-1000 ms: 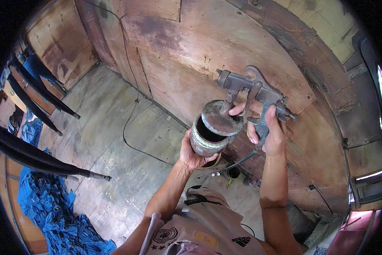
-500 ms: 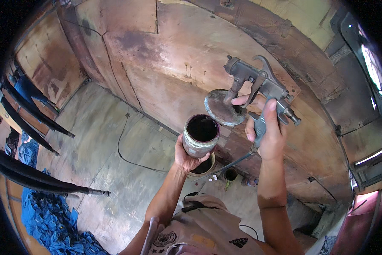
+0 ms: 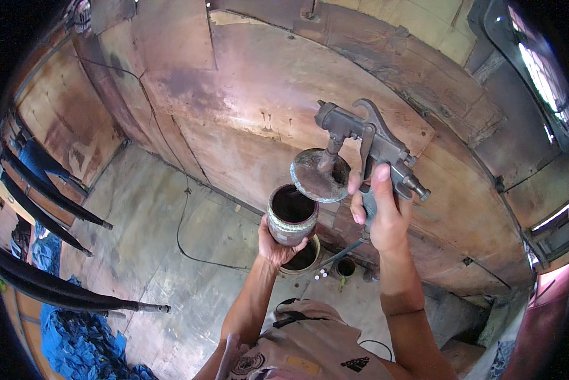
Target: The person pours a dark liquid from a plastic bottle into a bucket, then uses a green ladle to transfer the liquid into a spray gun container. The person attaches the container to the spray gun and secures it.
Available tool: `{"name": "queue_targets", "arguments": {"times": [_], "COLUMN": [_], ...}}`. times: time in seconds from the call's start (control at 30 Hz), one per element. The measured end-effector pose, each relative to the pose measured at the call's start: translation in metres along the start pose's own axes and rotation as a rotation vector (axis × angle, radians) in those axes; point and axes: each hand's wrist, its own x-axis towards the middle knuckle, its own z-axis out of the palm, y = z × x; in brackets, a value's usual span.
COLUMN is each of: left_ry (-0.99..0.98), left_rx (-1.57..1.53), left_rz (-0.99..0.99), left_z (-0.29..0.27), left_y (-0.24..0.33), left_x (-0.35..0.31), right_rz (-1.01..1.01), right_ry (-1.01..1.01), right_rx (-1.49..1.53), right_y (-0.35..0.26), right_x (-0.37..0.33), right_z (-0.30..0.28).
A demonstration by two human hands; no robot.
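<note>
Cupped in my left hand [image 3: 274, 246] is a round metal spray gun cup [image 3: 291, 229], upright, its mouth showing a dark inside. My right hand [image 3: 388, 212] grips a grey metal spray gun [image 3: 386, 149] by its handle, fingers wrapped round it. The gun's round lid [image 3: 311, 176], crusted with dried paint, hangs beneath its front end. It is just above and to the right of the cup's mouth, tilted and apart from the cup. A hose [image 3: 341, 254] runs from the bottom of the gun's handle down toward the floor.
Below the cup, a bucket [image 3: 315, 248] with dark contents stands on the floor, beside a mug [image 3: 345, 266] and small white pieces [image 3: 321, 274]. A thin cable [image 3: 182, 234] crosses the floor. Black padded arms [image 3: 75, 294] jut in from the left above blue cloth [image 3: 85, 342]. Stained boards [image 3: 234, 114] line the wall.
The spray gun and its lid have come lower and left, nearer the cup. The cup has shifted slightly down and left. Both hands keep their hold, and the view has shifted a little.
</note>
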Motion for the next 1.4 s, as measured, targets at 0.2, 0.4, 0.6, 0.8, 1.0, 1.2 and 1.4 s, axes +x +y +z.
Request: {"name": "queue_targets", "arguments": {"times": [0.2, 0.4, 0.6, 0.8, 1.0, 1.2, 1.4], "left_ry": [0.020, -0.011, 0.004, 0.028, 0.034, 0.105, 0.104], "left_rx": [-0.003, 0.001, 0.037, 0.055, 0.051, 0.089, 0.073], "left_rz": [0.029, 0.017, 0.023, 0.025, 0.033, 0.085, 0.099], "left_z": [-0.001, 0.003, 0.004, 0.006, 0.008, 0.015, 0.018], "left_y": [0.000, -0.005, -0.009, -0.013, -0.018, -0.021, -0.020], "left_x": [-0.003, -0.002, -0.003, -0.005, -0.008, -0.021, -0.037], "right_rz": [-0.031, -0.024, -0.010, 0.006, 0.084, 0.194, 0.253], "right_ry": [0.016, 0.005, 0.024, -0.058, -0.227, -0.442, -0.600], "right_rx": [-0.046, 0.019, 0.056, -0.024, -0.017, 0.069, 0.052], "right_y": [-0.002, -0.007, -0.007, -0.002, 0.021, 0.048, 0.074], "right_x": [-0.003, -0.003, -0.007, -0.003, 0.005, 0.013, 0.023], "right_z": [-0.003, -0.005, -0.008, -0.012, -0.012, -0.012, -0.009]}}
